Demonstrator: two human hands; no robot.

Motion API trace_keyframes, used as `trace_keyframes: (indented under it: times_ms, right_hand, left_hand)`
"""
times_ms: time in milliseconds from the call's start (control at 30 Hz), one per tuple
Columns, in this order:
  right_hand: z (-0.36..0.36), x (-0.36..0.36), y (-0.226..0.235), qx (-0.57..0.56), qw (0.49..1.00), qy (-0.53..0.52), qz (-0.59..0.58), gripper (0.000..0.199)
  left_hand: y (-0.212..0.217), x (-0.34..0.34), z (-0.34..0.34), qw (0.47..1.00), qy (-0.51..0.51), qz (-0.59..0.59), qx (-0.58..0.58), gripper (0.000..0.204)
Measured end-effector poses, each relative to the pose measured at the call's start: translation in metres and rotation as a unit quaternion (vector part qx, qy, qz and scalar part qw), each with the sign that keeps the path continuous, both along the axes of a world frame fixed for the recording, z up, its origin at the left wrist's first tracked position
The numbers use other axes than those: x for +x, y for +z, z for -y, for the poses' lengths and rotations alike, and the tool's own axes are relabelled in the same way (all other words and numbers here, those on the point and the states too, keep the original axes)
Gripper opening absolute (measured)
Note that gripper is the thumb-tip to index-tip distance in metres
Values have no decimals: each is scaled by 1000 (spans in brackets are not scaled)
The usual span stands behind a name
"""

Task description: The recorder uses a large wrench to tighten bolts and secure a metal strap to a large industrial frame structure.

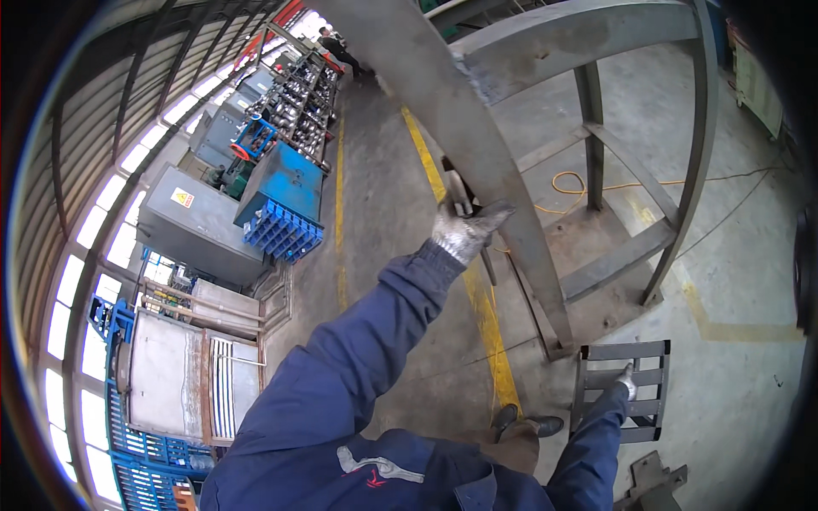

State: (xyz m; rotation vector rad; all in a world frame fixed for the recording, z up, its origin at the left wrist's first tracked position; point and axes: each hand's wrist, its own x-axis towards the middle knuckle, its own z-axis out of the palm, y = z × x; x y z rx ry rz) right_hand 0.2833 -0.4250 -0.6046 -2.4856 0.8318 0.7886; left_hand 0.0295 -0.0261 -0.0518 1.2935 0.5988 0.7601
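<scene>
Your L hand (464, 232), in a silvery-grey work glove, was raised ahead of you at the edge of a tall, flat-sided grey steel post (486, 162), one finger or thumb laid toward its face. A small dark metal piece (460, 192) sat right by the fingers; can't tell if they were closed on it.

Your R hand (629, 383), gloved the same, was low on your R, at a dark grey ladder-like metal rack w/ flat slats (626, 350), near the post's foot. One finger pointed fwd; can't tell if you gripped a slat.

Both sleeves were navy. The post was part of a big open steel frame (588, 38) on your R; a thin orange cord (635, 185) looped on the floor by its far leg.

Your dark shoes (545, 425) stood by a yellow floor line (487, 328). Over on the L: a blue metal block w/ a gridded side (281, 232), a boxy grey cabinet (192, 223), and, farther off, a person in dark clothes (341, 56).
</scene>
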Motion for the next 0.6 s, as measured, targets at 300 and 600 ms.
trace_keyframes:
  times_ms: [300,600]
  right_hand:
    - [32,-8,1,172,967,180,54,88]
    - [117,-211,196,389,914,105,52,60]
  left_hand:
    - [7,-15,8,997,75,-15,25,52]
    - [-4,3,8,992,31,80,87,34]
